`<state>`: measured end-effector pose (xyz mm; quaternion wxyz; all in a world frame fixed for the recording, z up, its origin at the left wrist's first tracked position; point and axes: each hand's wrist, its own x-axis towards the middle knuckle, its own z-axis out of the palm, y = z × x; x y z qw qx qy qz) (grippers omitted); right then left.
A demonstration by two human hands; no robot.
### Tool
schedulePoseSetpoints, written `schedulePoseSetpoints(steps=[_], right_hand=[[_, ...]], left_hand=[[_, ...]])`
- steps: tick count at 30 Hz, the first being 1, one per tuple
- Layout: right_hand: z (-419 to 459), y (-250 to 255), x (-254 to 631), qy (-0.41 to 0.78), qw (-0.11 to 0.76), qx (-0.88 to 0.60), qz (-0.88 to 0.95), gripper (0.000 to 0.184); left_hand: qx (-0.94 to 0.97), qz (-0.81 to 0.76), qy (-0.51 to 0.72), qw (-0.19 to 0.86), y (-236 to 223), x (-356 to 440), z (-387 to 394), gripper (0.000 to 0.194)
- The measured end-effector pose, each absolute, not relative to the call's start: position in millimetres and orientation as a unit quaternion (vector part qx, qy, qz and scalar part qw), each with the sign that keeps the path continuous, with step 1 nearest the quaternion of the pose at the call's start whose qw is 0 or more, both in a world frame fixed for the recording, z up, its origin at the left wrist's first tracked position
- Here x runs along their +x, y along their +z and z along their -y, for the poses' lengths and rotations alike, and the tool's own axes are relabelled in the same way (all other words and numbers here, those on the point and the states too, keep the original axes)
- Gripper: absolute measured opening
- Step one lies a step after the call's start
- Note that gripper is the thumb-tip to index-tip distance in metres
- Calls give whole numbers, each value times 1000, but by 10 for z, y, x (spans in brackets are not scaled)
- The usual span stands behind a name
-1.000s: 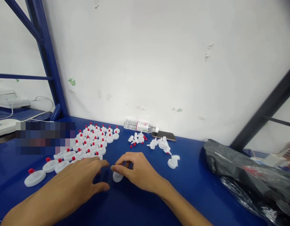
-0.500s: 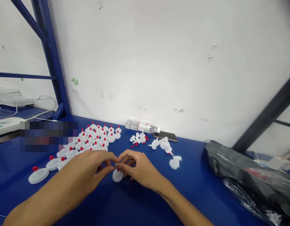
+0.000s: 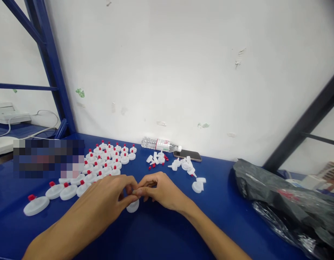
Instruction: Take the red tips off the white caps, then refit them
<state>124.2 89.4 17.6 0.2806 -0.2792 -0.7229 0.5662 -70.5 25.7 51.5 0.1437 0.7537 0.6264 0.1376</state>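
Observation:
In front of me a white nozzle cap [image 3: 132, 207] sits on the blue tabletop, its wide round base showing below my fingers. My left hand [image 3: 116, 193] is closed in a pinch at the top of this cap. From the other side my right hand [image 3: 158, 189] pinches the same spot, and the fingertips of both hands meet there. They hide the nozzle and any red tip on it. To the left stand several white nozzle caps [image 3: 68, 193], upright with small red tips on top.
White nozzle pieces [image 3: 185, 165] and loose red tips [image 3: 154, 165] lie beyond my right hand. Behind them are a clear plastic bottle [image 3: 163, 144] on its side and a phone [image 3: 188, 155]. A grey plastic bag [image 3: 277, 195] lies at right. A blue metal frame [image 3: 51, 65] rises at left.
My left fingers have moved in from beside the cap to close at its top with the right fingers. The red tip seen there before is now covered. The view has shifted slightly.

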Motion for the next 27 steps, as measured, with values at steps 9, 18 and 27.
schedulePoseSetpoints(steps=[9,18,27], right_hand=[[-1042,309,1429,505,321,-296,745,31],[-1070,361,1454,366,428,-381,733,39],[-1224,217,1660,-69,276,-518,807,28]], left_hand=[[738,-647,115,153,533,-731,-276,18],[652,-753,6,90,688,-1592,-112,19],[584,-806,-3,98,684,-1931,-186,14]])
